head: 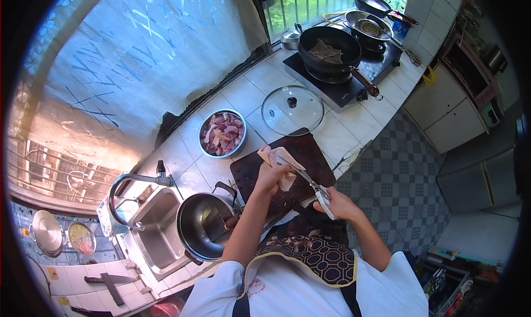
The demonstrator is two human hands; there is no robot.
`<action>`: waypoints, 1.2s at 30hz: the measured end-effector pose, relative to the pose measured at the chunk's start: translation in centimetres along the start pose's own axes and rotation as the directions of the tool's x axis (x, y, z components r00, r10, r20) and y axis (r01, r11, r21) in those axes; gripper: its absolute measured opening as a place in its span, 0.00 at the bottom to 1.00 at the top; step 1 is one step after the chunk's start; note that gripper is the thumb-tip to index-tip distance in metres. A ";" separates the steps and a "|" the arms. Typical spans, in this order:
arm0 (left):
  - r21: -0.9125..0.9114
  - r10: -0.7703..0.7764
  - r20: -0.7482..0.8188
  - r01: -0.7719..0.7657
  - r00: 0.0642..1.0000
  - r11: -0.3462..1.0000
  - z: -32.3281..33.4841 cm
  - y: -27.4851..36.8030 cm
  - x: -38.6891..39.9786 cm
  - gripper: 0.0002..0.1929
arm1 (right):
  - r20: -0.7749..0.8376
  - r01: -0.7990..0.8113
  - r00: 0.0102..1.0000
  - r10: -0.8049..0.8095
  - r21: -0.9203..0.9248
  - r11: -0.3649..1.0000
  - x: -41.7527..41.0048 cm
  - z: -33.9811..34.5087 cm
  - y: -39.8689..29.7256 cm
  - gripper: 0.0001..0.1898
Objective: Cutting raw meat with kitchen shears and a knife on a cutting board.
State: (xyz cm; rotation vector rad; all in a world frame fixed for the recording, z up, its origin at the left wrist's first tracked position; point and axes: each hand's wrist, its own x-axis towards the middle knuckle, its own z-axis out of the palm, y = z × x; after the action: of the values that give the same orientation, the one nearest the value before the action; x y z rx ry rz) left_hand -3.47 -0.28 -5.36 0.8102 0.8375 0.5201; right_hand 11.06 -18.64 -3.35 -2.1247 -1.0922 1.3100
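My left hand (271,179) grips a pale, floppy piece of raw meat (275,154), which looks like skin or fat. Its lower flap hangs past my fingers. My right hand (342,205) holds kitchen scissors (314,186) with white handles, and their blades reach onto the meat. Both hands are above a dark cutting board (249,174) dotted with small bits. Beyond the board, a round metal bowl (245,130) is full of raw meat chunks (224,133). Beside my left forearm stands a steel pot (188,230), with a broad-bladed cleaver (213,225) resting inside.
A glass lid (305,116) lies on the tiled counter, near a hob (350,97) carrying a black wok (307,41) with brown flat pieces in it. On the left is a steel sink (155,234) with a faucet (124,178). Knives (110,279) lie at lower left.
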 end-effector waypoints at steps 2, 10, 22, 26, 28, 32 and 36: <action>0.121 0.118 0.020 -0.119 0.993 0.985 0.3 -0.4 -0.2 0.15 | 0.013 0.029 1.000 -0.028 -0.006 1.000 0.4 -0.3 -0.6 0.38; 0.111 0.109 0.042 -0.113 0.993 0.987 1.2 1.0 -1.4 0.14 | 0.029 0.043 0.999 -0.041 -0.068 0.997 0.2 0.1 -2.2 0.38; 0.120 0.082 0.030 -0.085 0.996 0.989 0.8 1.2 -1.0 0.12 | 0.052 0.053 0.997 -0.051 -0.041 0.998 -0.5 0.2 -2.6 0.35; 0.193 0.081 0.082 -0.095 0.993 0.976 0.5 1.7 -1.3 0.12 | 0.058 0.068 0.996 -0.064 -0.076 0.995 -0.5 0.0 -2.7 0.36; 0.219 0.077 0.071 -0.091 0.994 0.972 1.4 1.8 -1.8 0.12 | 0.028 0.094 0.995 -0.092 -0.126 0.988 -0.3 0.3 -2.5 0.36; 0.243 0.078 0.080 -0.095 0.994 0.965 1.2 1.8 -1.8 0.12 | 0.010 0.081 0.997 -0.081 -0.114 0.990 -0.3 0.5 -3.3 0.36; 0.214 0.050 0.087 -0.067 0.995 0.975 0.9 1.8 -1.8 0.12 | 0.065 0.040 0.997 -0.035 -0.080 0.996 -0.8 0.2 -3.4 0.37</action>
State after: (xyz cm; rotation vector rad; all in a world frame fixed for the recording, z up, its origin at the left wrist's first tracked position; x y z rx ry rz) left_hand -3.92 -0.78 -2.74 1.0523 0.8061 0.4494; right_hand 9.25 -17.23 -0.65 -2.1226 -1.2254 1.3458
